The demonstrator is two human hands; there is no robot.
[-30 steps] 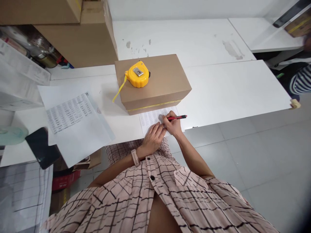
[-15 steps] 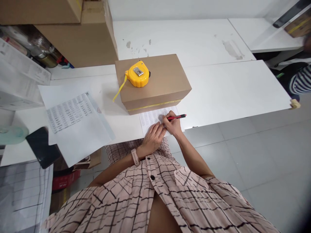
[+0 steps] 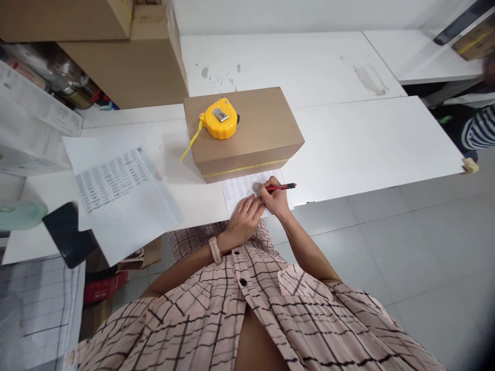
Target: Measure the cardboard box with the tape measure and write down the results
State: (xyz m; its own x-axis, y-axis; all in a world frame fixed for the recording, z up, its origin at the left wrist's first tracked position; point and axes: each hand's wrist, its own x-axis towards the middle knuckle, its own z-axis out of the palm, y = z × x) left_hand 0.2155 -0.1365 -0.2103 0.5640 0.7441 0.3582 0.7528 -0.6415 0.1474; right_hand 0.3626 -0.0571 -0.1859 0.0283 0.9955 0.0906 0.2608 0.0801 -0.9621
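A red pen [image 3: 281,187] with a black end is gripped in my right hand [image 3: 275,198], which rests on a printed sheet [image 3: 236,188] at the table's front edge. The pen's tip is hidden behind my fingers. My left hand [image 3: 244,219] lies flat on the lower part of that sheet, its fingers stretched out and touching the right hand. Just beyond the sheet stands a closed cardboard box [image 3: 263,118] with yellow tape along its front. On top of the box sits a yellow tape measure [image 3: 220,119], its strap hanging over the left edge.
Left on the white table [image 3: 367,139] lie larger printed papers [image 3: 131,216], overhanging the front edge, and a black phone [image 3: 69,234]. Big cartons [image 3: 131,67] stand at the back left. A person's striped sleeve [image 3: 479,129] shows at the far right.
The hands, pen and box keep the same positions. Only a very slight shift of the whole view is visible.
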